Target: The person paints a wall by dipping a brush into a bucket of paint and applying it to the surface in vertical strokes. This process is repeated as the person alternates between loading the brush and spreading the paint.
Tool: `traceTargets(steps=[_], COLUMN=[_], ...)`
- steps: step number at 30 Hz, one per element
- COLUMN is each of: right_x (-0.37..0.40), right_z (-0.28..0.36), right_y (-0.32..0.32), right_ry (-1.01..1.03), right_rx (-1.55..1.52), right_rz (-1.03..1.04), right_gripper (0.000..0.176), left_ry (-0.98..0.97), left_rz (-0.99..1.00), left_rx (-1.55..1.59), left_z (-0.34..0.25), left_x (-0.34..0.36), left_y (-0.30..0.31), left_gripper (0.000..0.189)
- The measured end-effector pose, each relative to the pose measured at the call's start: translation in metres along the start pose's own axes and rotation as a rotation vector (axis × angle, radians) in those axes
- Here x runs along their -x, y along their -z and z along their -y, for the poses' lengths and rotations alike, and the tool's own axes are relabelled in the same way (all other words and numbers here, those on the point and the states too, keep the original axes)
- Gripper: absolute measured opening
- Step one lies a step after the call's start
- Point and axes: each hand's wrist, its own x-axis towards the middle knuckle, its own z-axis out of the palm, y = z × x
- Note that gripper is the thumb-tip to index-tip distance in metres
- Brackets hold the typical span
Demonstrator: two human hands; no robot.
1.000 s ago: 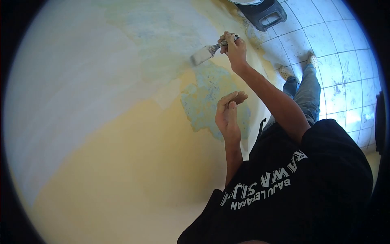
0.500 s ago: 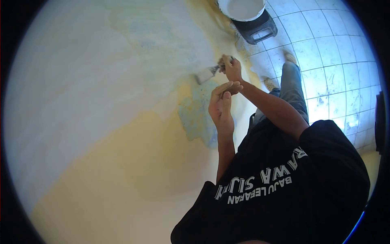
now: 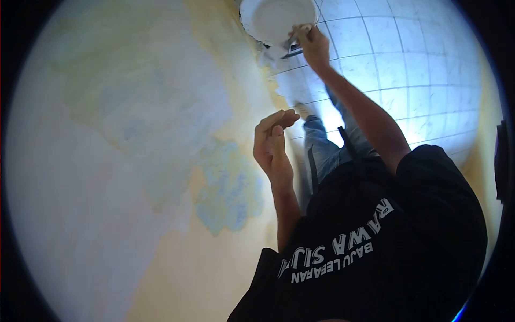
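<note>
Pale yellow wall (image 3: 177,273), partly covered in whitish paint, fills the left side, with a bluish patch (image 3: 228,188) near its middle. The person's right hand (image 3: 314,47) grips a paintbrush (image 3: 278,51) by its handle, the bristles just beside the rim of a round white bucket (image 3: 249,27) at the top; whether they touch is unclear. The left hand (image 3: 272,147) is raised near the wall, fingers together and curved, thumb apart. Below are a black T-shirt (image 3: 424,231) with white lettering and jeans (image 3: 321,142) above the tiled floor (image 3: 397,67).

Blotchy white, yellow and blue wall (image 3: 145,155), white-lettered black shirt (image 3: 397,252)
</note>
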Motion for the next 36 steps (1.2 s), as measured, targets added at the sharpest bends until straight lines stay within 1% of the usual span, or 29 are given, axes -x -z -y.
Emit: traceTargets(steps=[1,3,5,6,7,8,9,10,12,13,14,15,16,17,19,20,23,24,26,30,32,35,36], right_x=[-0.035,-0.109,-0.19,-0.228,-0.263,-0.289,-0.34,-0.378,-0.448,-0.404,-0.359,-0.332,-0.272,-0.259,-0.244,-0.217,-0.214,-0.214,-0.212,-0.213,-0.213,-0.223,-0.231], right_z=[0.022,0.037,0.04,0.043,0.047,0.051,0.057,0.06,0.066,0.03,-0.008,-0.022,-0.045,-0.052,-0.062,-0.076,-0.091,-0.094,-0.099,-0.095,-0.092,-0.094,-0.101], right_y=[0.022,0.06,0.098,0.114,0.126,0.13,0.156,0.173,0.208,0.103,0.001,-0.031,-0.068,-0.079,-0.091,-0.104,-0.113,-0.114,-0.113,-0.112,-0.109,-0.108,-0.106], right_ry=[-0.045,0.041,0.136,0.167,0.088,0.095,0.101,0.11,0.379,0.284,0.191,0.16,0.124,0.086,0.096,0.113,0.09,0.069,0.021,0.029,0.004,0.192,0.218], right_rx=[0.123,0.175,0.245,0.265,0.245,0.34,0.42,0.506,0.669,0.705,0.745,0.811,0.893,0.95,0.961,0.965,0.984,1.006,1.045,1.042,1.085,1.197,1.177], right_rz=[0.044,0.119,0.298,0.387,0.509,0.617,0.72,0.834,1.024,1.061,1.094,1.147,1.194,1.24,1.264,1.272,1.335,1.335,1.329,1.3,1.258,1.253,1.196], right_gripper=[0.03,0.027,0.027,0.026,0.025,0.025,0.025,0.026,0.027,0.028,0.03,0.031,0.031,0.032,0.031,0.03,0.028,0.028,0.028,0.03,0.031,0.032,0.034], left_ry=[-0.025,-0.022,-0.029,-0.003,0.012,0.035,0.057,0.073,0.112,0.135,0.153,0.168,0.191,0.209,0.2,0.183,0.213,0.206,0.211,0.207,0.226,0.246,0.25], left_rz=[-0.047,-0.138,-0.175,-0.213,-0.238,-0.267,-0.291,-0.315,-0.388,-0.369,-0.376,-0.4,-0.413,-0.426,-0.408,-0.397,-0.388,-0.38,-0.384,-0.368,-0.38,-0.381,-0.38], left_rx=[0.026,0.012,0.063,0.072,0.048,0.038,0.015,0.014,0.016,0.032,0.072,0.072,0.103,0.111,0.103,0.099,0.104,0.099,0.097,0.102,0.126,0.123,0.114], left_z=[-0.002,-0.009,-0.008,-0.01,-0.012,-0.012,-0.016,-0.017,-0.025,0.002,0.041,0.055,0.082,0.088,0.095,0.108,0.111,0.111,0.11,0.11,0.109,0.106,0.105], left_x=[-0.008,-0.021,-0.032,-0.035,-0.038,-0.036,-0.04,-0.039,-0.037,-0.053,-0.081,-0.071,-0.04,-0.033,-0.025,-0.006,-0.003,-0.003,-0.002,-0.001,0.0,0.005,0.006], left_y=[-0.025,-0.075,-0.123,-0.151,-0.173,-0.185,-0.232,-0.262,-0.329,-0.187,-0.084,-0.046,0.016,0.028,0.034,0.058,0.051,0.051,0.051,0.055,0.056,0.059,0.061], left_gripper=[0.029,0.03,0.03,0.032,0.034,0.035,0.036,0.035,0.033,0.033,0.03,0.031,0.03,0.03,0.027,0.026,0.032,0.035,0.035,0.035,0.026,0.024,0.024])
